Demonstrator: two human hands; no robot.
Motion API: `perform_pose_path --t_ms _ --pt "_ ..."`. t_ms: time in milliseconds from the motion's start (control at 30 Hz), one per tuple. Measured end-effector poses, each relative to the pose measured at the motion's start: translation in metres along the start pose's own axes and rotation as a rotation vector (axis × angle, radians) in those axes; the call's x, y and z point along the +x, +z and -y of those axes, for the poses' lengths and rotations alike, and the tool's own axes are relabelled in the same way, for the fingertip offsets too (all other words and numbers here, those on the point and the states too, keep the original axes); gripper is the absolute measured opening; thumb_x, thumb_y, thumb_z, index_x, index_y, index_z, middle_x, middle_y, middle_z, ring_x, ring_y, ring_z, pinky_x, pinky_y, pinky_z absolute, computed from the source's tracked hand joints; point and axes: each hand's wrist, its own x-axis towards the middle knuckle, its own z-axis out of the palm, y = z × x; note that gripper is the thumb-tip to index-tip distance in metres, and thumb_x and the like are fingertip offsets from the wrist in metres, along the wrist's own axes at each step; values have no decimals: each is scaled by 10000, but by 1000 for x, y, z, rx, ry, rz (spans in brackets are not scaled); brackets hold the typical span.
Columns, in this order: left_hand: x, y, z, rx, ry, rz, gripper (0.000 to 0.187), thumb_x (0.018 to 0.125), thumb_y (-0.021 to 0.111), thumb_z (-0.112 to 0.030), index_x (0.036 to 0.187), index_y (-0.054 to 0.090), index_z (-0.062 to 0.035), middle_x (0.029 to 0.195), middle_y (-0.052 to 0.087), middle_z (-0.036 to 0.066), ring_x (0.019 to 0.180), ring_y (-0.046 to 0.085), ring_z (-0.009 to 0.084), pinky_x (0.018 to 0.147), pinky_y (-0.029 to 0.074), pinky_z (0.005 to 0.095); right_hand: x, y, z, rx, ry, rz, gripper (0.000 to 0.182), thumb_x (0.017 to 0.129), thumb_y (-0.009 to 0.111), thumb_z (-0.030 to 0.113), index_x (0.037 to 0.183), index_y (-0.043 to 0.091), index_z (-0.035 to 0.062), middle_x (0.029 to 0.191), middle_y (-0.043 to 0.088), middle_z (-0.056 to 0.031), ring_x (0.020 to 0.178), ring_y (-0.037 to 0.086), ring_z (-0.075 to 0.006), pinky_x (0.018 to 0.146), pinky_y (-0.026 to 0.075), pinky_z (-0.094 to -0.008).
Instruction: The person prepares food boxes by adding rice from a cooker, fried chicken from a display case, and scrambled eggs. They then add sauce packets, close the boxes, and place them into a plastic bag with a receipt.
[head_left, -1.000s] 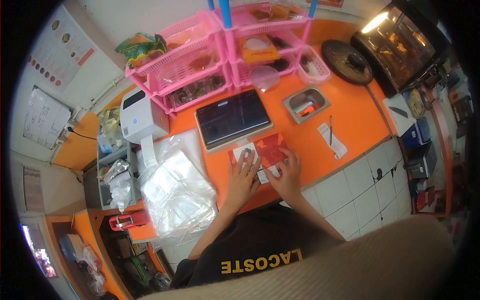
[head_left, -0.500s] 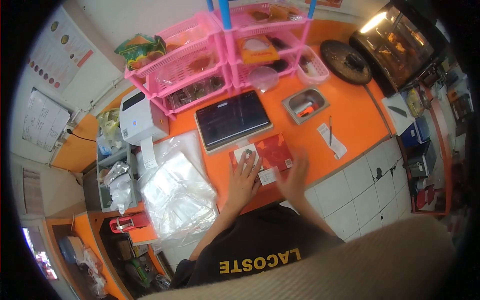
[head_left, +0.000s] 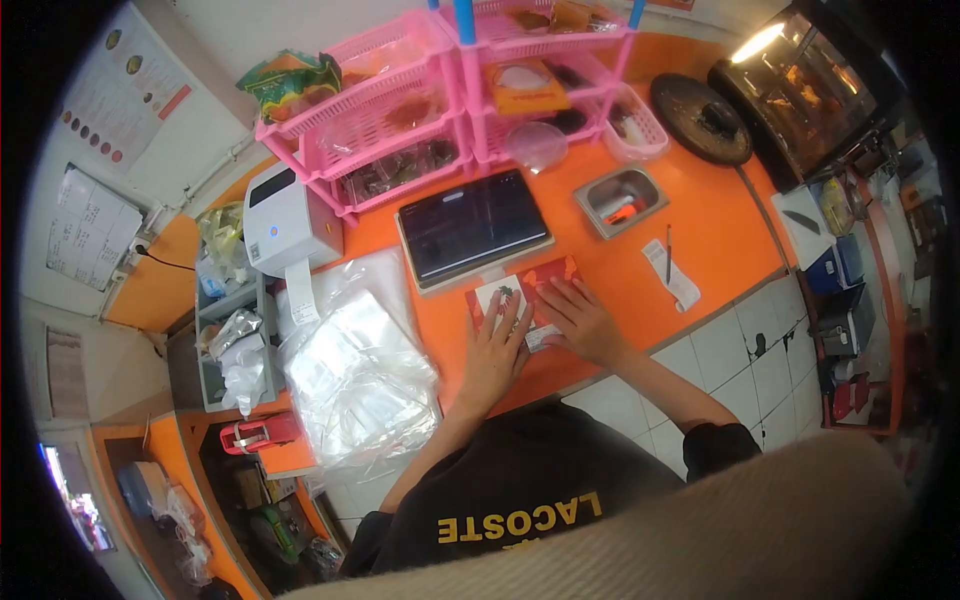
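A red printed packet (head_left: 553, 270) with a white panel and a dark plant-like picture lies flat on the orange counter (head_left: 440, 345). My left hand (head_left: 494, 350) rests on its left part, fingers spread. On the packet's right part lies my right hand (head_left: 582, 322), palm down with the fingers stretched out. Between the hands a small white printed label (head_left: 540, 337) shows on the packet, partly covered. Just beyond the packet stands a tablet (head_left: 475, 228) with a dark screen.
Clear plastic bags (head_left: 365, 375) are piled on the left, beside a white label printer (head_left: 290, 225). Pink racks (head_left: 385, 150) stand at the back. To the right are a metal tray (head_left: 620, 200), a paper slip (head_left: 668, 275) with a pen and a dark round lid (head_left: 700, 118).
My right hand, blurred above the packet's right edge before, has moved left and down onto the packet, covering part of the label. My left hand stays on the packet.
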Motion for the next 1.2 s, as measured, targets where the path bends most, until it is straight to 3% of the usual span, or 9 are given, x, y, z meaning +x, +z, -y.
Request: perform_pose_path --t_ms 433,533,733,833,867,1000,1033,1067,1200 --pt "0 -9 -8 -84 -40 -18 728 769 718 -344 1410 429 -155 1495 351 75 1401 282 316 1062 243 626 -7 0 -5 -51 -103 -45 637 748 685 321 1301 518 53 1436 436 -98 1315 420 -311 1072 354 -455" --pt "-3 12 0 63 4 -45 720 774 715 -353 1407 433 -157 1494 351 75 1397 287 321 1060 245 631 -7 0 -7 -60 -111 -30 641 742 695 316 1299 518 54 1435 437 -97 1319 416 -307 1071 354 -454" --pt "-13 19 12 67 69 -94 668 799 696 -294 1391 440 -121 1465 377 86 1381 306 322 1077 260 595 -1 -8 -1 24 -32 61 719 698 742 350 1311 509 55 1444 426 -94 1339 390 -313 1100 309 -492" --pt "-48 -24 17 -161 17 -47 658 814 681 -241 1399 419 -91 1451 383 99 1380 304 308 1096 271 547 10 -28 18 89 -1 82 667 711 761 350 1265 544 50 1409 463 -99 1334 399 -307 1120 266 -521" --pt "-61 -43 24 -224 15 -90 520 822 668 -181 1297 504 -50 1347 472 126 1296 408 315 1056 340 503 12 -32 26 107 -18 51 632 723 761 337 1246 556 48 1393 480 -99 1329 405 -305 1122 260 -524" --pt "-151 -64 74 -321 -459 -125 110 816 648 -86 882 605 -9 926 609 139 917 581 346 805 479 411 25 -24 68 251 -142 -3 481 769 742 271 1165 592 44 1299 551 -113 1277 460 -297 1104 300 -507" --pt "-168 -61 93 -203 -569 -67 101 814 655 -83 859 606 -7 881 613 139 874 584 346 775 490 389 30 -17 81 334 -181 0 464 775 737 265 1157 593 43 1276 561 -118 1258 473 -294 1094 315 -500" --pt "-179 -66 107 -189 -622 -7 147 851 611 -140 924 602 -12 927 587 159 924 544 358 816 452 441 36 -5 96 415 -221 4 448 782 732 259 1148 594 42 1253 571 -122 1240 487 -290 1085 331 -492" --pt "-197 -60 135 -124 -545 -147 286 770 715 -154 994 595 -23 1049 590 127 971 554 337 836 465 413 79 24 150 613 -391 77 436 797 721 281 1132 591 34 1250 551 -142 1194 509 -291 1046 386 -459"
